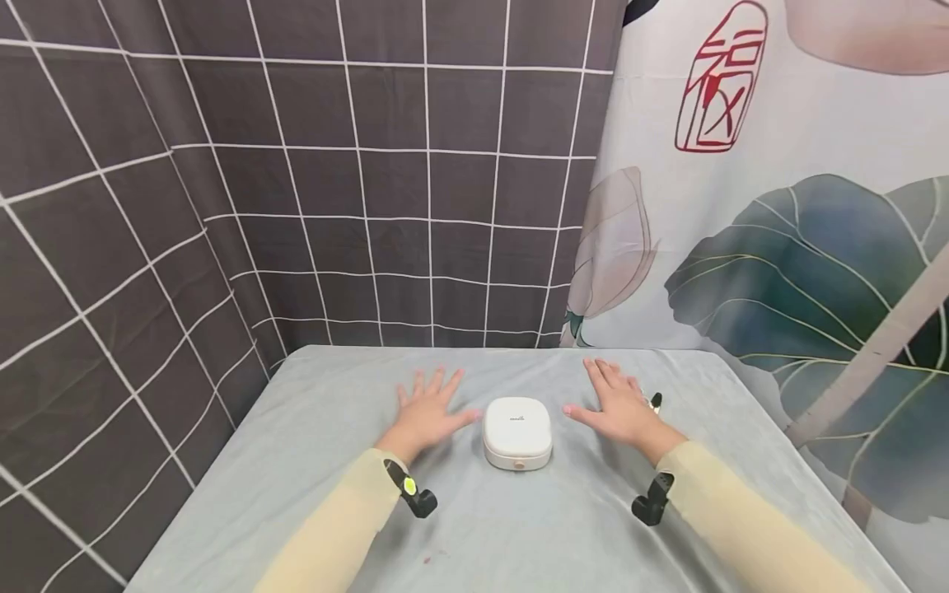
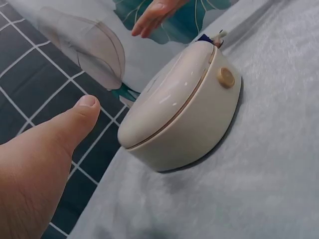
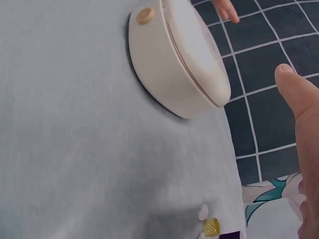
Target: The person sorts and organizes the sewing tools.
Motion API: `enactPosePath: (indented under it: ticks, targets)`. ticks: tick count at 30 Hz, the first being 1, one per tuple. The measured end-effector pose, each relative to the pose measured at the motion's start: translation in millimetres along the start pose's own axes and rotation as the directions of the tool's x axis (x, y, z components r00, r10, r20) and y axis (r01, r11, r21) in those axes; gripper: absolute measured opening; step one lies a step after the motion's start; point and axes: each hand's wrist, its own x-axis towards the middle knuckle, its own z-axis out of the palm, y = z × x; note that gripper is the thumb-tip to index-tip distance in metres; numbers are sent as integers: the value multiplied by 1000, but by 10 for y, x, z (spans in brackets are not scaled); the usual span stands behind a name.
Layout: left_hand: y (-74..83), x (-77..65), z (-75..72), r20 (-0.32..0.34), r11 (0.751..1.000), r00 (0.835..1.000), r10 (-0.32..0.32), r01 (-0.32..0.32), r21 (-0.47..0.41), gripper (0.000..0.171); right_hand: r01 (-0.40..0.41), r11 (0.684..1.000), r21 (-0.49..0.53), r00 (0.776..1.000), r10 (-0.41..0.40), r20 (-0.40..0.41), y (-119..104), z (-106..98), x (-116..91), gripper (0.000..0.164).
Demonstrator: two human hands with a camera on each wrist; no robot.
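Observation:
A white rounded-square case point(image 1: 517, 428) with a closed lid stands on the cloth-covered table between the two hands. Its front carries a round tan button point(image 2: 226, 77), and a thin gold line runs along the lid seam. To the left of the case, the left hand point(image 1: 426, 416) is spread palm down, its thumb tip close to the case's side. On the other side the right hand point(image 1: 621, 408) is also spread, its thumb pointing at the case across a small gap. Neither hand holds anything.
Beside the right hand lie small items, partly hidden: a dark piece point(image 1: 656, 401), and in the right wrist view a gold piece point(image 3: 211, 227) with whitish bits. A dark gridded curtain point(image 1: 393, 181) hangs behind, and a leaf-patterned curtain point(image 1: 786, 272) at the right.

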Motion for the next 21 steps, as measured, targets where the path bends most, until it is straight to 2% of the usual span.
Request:
enactPosePath:
  ticks: [3,10,16,21]
  targets:
    - [22,20,57,0,999,1000,26,-26,-24,88,19,998,53,999,-17,-29,9,68,14,100]
    - [21,65,244,-49,985,991,128,-133,-111,92,0,984,176,999,7,-39,6,230,20,101]
    - [92,-11,317,-26,989,992,120,-122,-89,103,38,981,190,998,-28,-53,-33,373,6,99]
    - [114,-54,400,-21,988,993,117,-119,-95,105,91,977,191,994,-78,-76,-56,540,-19,100]
